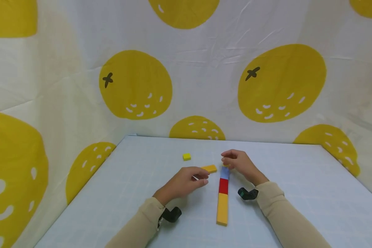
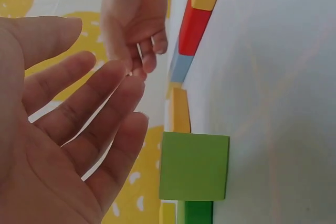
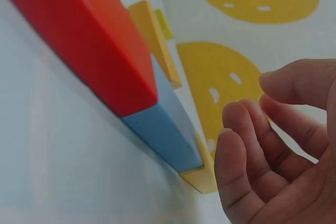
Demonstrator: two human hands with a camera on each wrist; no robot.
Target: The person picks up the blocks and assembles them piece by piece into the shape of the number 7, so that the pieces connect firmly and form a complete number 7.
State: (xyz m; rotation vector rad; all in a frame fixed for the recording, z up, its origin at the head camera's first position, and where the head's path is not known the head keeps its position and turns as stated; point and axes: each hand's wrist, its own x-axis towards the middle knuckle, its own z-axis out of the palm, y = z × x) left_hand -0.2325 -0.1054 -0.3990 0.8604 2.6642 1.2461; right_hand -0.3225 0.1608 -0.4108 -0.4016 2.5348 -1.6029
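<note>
Left wrist cam's catching a green square block (image 2: 194, 166) the head view's hiding. Orange-red-blue-yellow block row (image 1: 223, 189) is running 6-to-12 o'clock; left hand (image 1: 182, 183) hovering at 10, right hand (image 1: 241, 166) at 12, fingers (image 2: 107, 119) loosely apart, gripping nothing.

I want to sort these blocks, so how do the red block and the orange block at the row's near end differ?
The red block is shorter; the orange block is longer.
The red block lies mid-row; the orange block forms the near end.
Both lie in the same straight row.
</note>
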